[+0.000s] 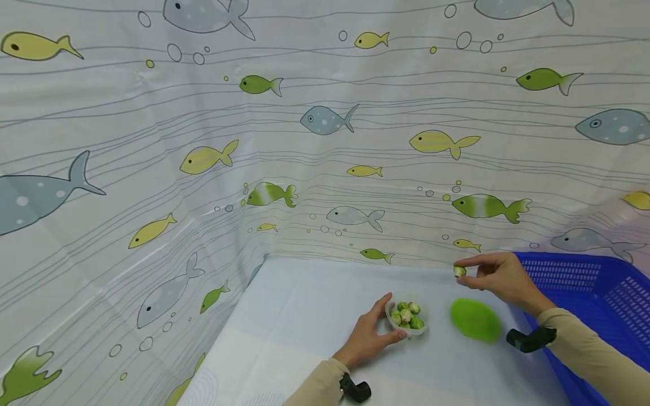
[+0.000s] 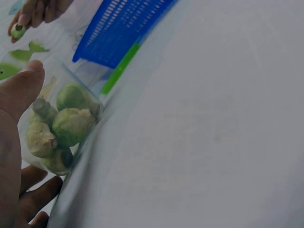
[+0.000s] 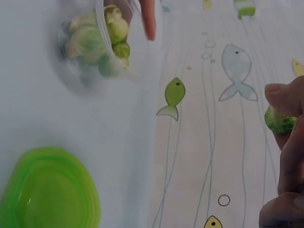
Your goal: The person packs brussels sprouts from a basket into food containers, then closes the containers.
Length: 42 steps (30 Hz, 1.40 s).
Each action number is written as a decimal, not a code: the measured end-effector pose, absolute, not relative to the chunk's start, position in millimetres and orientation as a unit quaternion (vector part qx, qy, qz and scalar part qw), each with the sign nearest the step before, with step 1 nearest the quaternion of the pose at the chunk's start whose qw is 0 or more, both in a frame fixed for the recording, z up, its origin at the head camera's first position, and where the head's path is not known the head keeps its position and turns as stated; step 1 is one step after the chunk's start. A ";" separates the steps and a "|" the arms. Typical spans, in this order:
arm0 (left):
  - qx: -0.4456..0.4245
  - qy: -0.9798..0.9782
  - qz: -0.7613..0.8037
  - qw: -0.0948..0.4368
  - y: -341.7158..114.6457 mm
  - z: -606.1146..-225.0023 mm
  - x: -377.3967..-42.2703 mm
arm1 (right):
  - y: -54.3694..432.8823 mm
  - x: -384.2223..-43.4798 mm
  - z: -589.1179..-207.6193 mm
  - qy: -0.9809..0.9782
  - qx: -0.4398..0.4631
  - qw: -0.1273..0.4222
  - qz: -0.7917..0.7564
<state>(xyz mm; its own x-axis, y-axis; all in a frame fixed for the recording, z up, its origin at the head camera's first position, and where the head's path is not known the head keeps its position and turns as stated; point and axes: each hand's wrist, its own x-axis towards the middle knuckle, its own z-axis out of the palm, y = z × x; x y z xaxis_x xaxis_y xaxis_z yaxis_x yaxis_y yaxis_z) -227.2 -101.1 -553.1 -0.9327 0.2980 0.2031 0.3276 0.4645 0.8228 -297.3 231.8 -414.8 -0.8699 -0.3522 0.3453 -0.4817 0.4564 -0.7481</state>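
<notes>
Several green Brussels sprouts [image 1: 404, 314] lie in a small clear plastic tub [image 1: 419, 331] on the white tabletop. My left hand [image 1: 367, 336] holds this tub from its left side, thumb at the near wall and fingers at the far one. In the left wrist view the sprouts [image 2: 71, 126] show through the see-through wall. One more Brussels sprout [image 1: 459, 272] is pinched between the thumb and fingertips of my right hand [image 1: 505, 279], raised above the back of the table. Below that hand, a bright green lid [image 1: 475, 320] lies flat to the right of the tub.
A large blue perforated basket [image 1: 563, 276] stands at the right, under and beside the right forearm. Behind and to the left of the table hangs a white curtain [image 1: 315, 186] printed with fish. Each wrist wears a black camera [image 1: 531, 340] on a strap.
</notes>
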 end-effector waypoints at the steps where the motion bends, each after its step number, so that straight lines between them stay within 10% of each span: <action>1: -0.182 -0.856 -0.484 0.015 -101.2 -553.2 -227.2 | 228.3 -297.2 -416.8 -0.849 0.247 0.067 0.462; 18: -0.181 -0.856 -0.484 0.002 -99.1 -551.1 -227.7 | 164.1 -288.5 -452.7 -0.835 0.289 -0.016 0.468; 42: -0.188 -0.860 -0.474 0.018 -101.6 -551.4 -227.5 | 109.6 -286.7 -483.9 -0.883 0.291 0.084 0.357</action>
